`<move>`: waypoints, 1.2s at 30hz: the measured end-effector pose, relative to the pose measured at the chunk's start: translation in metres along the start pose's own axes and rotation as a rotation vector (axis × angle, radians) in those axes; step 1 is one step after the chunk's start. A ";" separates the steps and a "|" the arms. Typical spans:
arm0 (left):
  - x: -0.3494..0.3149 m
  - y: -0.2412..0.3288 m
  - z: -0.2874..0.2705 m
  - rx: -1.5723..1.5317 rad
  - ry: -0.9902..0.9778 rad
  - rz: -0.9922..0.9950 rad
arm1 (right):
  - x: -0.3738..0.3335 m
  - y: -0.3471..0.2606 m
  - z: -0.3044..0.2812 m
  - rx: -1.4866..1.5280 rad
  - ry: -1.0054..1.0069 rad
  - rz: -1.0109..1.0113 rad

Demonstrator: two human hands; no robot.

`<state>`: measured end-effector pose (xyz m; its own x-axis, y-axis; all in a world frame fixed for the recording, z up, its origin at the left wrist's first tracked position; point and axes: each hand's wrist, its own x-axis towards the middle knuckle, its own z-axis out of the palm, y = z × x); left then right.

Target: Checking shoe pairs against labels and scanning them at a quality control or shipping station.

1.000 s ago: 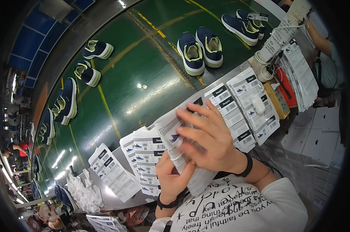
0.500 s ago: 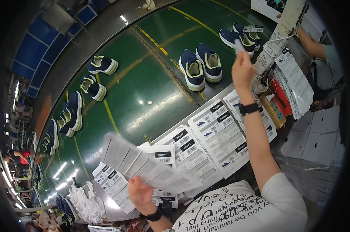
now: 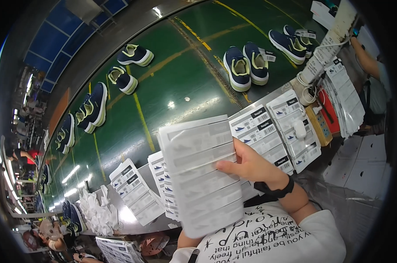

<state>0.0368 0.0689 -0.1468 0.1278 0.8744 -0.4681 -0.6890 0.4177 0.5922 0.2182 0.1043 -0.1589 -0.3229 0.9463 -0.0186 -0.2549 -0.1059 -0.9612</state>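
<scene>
My right hand (image 3: 251, 164) grips the right edge of a thick stack of label sheets (image 3: 198, 175), thumb on top. The stack is held up over the near edge of the work surface, its pale printed face showing in rows. My left forearm (image 3: 187, 241) shows below the stack; the left hand itself is hidden behind the sheets. Beyond them stands a pair of navy sneakers (image 3: 240, 68) with lime lining, a white tag (image 3: 267, 55) on the right shoe. Another tagged navy pair (image 3: 290, 46) stands farther right.
More label sheets lie at left (image 3: 136, 192) and right (image 3: 295, 131), the latter under a small white object (image 3: 299, 129). Other sneakers (image 3: 92, 107) stand on the green conveyor (image 3: 176, 87). Crumpled white paper (image 3: 97, 206) lies at left. A post (image 3: 327, 55) and power strip (image 3: 319, 125) stand at right.
My right hand has come back from near the shoes to the sheet stack, which now stands more upright. A tag now shows on the middle pair. The whole view has shifted.
</scene>
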 end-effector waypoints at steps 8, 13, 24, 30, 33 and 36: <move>0.005 0.008 -0.035 0.122 -0.321 0.151 | -0.037 -0.015 -0.003 -0.146 0.180 0.083; -0.010 0.011 -0.038 0.781 -0.068 0.397 | -0.080 0.005 0.008 -0.452 0.240 0.122; -0.029 0.011 -0.014 0.934 -0.181 0.492 | -0.125 -0.037 -0.005 -0.703 0.338 -0.029; -0.011 0.031 -0.013 0.967 0.030 0.770 | -0.198 -0.047 -0.064 -0.887 0.733 0.040; -0.008 0.075 -0.041 0.832 0.112 0.836 | -0.269 -0.055 -0.124 -0.815 0.527 0.614; 0.004 0.124 -0.104 0.639 0.032 0.727 | -0.355 -0.002 -0.192 -0.727 0.609 0.728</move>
<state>-0.1226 0.0980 -0.1435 -0.2026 0.9691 0.1409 -0.0728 -0.1584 0.9847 0.5088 -0.1730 -0.2031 0.3576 0.7457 -0.5621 0.4473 -0.6652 -0.5979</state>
